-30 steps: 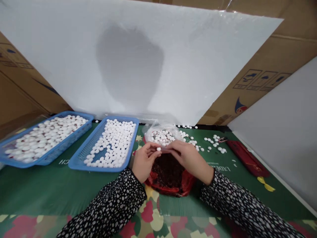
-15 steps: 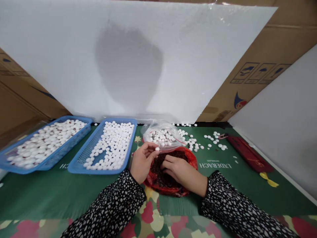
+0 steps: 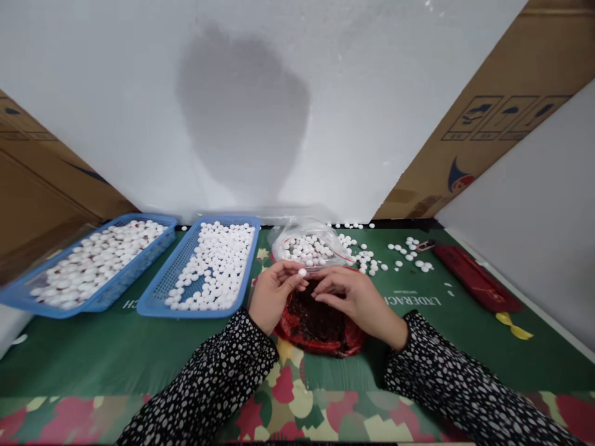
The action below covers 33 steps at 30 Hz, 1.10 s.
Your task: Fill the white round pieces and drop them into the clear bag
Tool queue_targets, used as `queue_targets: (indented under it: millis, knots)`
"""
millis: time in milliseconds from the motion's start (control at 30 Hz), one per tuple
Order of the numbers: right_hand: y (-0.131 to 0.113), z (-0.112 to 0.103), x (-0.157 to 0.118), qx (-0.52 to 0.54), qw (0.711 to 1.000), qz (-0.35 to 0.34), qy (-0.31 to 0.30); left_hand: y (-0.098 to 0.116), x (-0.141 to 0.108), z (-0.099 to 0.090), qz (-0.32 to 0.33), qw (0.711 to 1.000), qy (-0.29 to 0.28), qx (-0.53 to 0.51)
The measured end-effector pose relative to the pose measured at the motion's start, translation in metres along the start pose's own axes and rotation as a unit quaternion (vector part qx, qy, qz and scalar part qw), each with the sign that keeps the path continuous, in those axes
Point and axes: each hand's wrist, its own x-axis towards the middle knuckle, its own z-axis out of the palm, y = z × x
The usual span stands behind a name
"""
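Note:
My left hand [image 3: 275,295] pinches a small white ball [image 3: 302,272] between thumb and fingertips. Close to it on the right, my right hand [image 3: 356,301] has its thumb and fingers curled toward each other; anything between the fingertips is too small to make out. Both hands are over a red bag [image 3: 290,328] holding dark, crumbly material [image 3: 320,322]. Behind them lies a clear plastic bag [image 3: 337,241] with many white balls in it.
Two blue baskets [image 3: 149,297] [image 3: 105,300] of white pieces stand at the left. Loose white balls [image 3: 363,259] lie behind and right of the bags. Farther right are a dark red pouch [image 3: 478,279] and a yellow ribbon [image 3: 513,326]. A white board [image 3: 348,111] rises behind.
My right hand has come up out of the dark material and moved beside the ball in my left hand. The camera view has shifted slightly.

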Motion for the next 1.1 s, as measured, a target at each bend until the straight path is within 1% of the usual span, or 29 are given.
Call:
queue_targets:
  millis: [67,167,267,367,600,733,933,1100]
  knots:
    - [-0.002,0.000,0.002,0.039,0.998,0.016,0.055,0.000,-0.001,0.001,-0.008,1.000,-0.013,-0.022]
    - [-0.004,0.003,0.005,0.086,0.985,0.050,0.140,0.001,-0.002,0.004,-0.014,0.998,-0.040,-0.043]
    - [-0.004,0.008,0.006,0.097,0.978,0.064,0.176,0.001,-0.004,0.007,-0.011,0.997,-0.057,-0.047]
    - [-0.004,0.012,0.005,0.082,0.980,0.038,0.175,0.001,-0.006,0.008,-0.012,0.997,-0.055,-0.048]
    - [-0.006,0.014,0.004,0.022,0.982,-0.051,0.183,-0.004,-0.007,0.007,0.003,0.998,-0.036,-0.050]
    - [-0.007,0.014,0.003,-0.008,0.982,-0.082,0.171,-0.004,-0.006,0.005,0.014,0.998,-0.031,-0.044]
    - [-0.005,0.014,0.004,-0.018,0.986,-0.089,0.143,-0.003,-0.005,0.005,0.016,0.999,-0.013,-0.032]
    - [-0.005,0.015,0.004,-0.004,0.986,-0.072,0.154,-0.003,-0.005,0.006,0.009,0.999,0.000,-0.034]
